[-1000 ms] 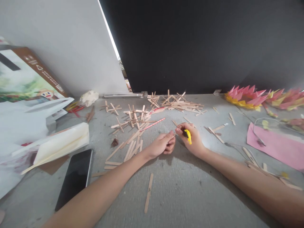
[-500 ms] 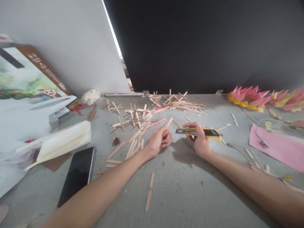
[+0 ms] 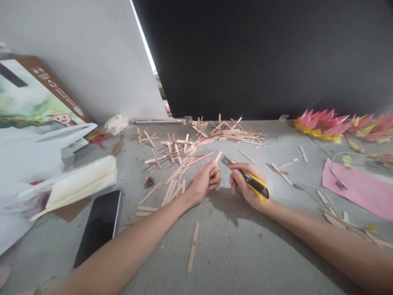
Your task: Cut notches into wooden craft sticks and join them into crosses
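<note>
Between the thumb and fingers of my left hand (image 3: 205, 181) is a wooden craft stick (image 3: 217, 157), its end poking up and to the right. My right hand (image 3: 247, 186) is closed around a yellow and black utility knife (image 3: 253, 182), whose metal tip points up-left toward the stick. A small gap separates the knife from the stick. Just beyond my left hand lies a red and white patterned strip (image 3: 199, 159) among loose sticks (image 3: 173, 190). A single craft stick (image 3: 193, 248) rests on the table in front of me.
Crossed and piled craft sticks (image 3: 236, 134) spread along the back. A phone (image 3: 98, 227) and an open booklet (image 3: 84, 182) lie left. Pink-yellow paper flowers (image 3: 322, 126), a pink sheet (image 3: 359, 190) and a white cable (image 3: 333, 164) are on the right. A black panel (image 3: 260, 57) stands behind.
My right hand has turned the utility knife from level to slanting, tip up-left, and brought it slightly closer to the stick. My left hand has hardly moved.
</note>
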Tool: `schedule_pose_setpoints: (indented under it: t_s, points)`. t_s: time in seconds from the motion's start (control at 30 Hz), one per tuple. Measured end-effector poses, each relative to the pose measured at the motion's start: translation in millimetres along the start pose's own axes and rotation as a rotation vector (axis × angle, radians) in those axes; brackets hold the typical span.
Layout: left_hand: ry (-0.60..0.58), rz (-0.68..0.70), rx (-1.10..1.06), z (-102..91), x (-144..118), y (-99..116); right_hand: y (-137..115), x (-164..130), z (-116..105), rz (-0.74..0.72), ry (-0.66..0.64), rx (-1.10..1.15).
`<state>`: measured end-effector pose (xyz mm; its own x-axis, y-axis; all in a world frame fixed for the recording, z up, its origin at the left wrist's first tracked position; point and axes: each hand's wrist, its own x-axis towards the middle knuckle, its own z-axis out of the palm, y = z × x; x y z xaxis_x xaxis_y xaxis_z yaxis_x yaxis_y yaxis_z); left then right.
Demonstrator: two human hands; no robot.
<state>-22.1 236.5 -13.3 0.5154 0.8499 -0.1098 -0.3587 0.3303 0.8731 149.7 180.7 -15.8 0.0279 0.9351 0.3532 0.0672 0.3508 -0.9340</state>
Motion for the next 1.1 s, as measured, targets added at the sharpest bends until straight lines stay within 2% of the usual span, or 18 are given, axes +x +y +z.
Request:
schedule_pose_setpoints:
  t_s: [0.13, 0.4, 0.87, 1.1]
  points:
    - [0.000, -0.013, -0.005, -0.2, 0.3, 0.2, 8.1, -0.5, -0.9, -0.030, -0.060, 0.004]
    - [0.015, 0.003, 0.029, 0.8, -0.2, -0.6, 1.8, 0.0, 1.4, -0.021, -0.119, -0.081]
    - [0.027, 0.039, 0.061, 1.7, 0.1, -4.1, 0.0, -1.9, 0.8, -0.018, -0.119, -0.120]
    - [0.009, 0.047, 0.073, 1.2, -0.5, -5.0, 5.5, -3.4, 0.0, 0.005, -0.123, -0.035]
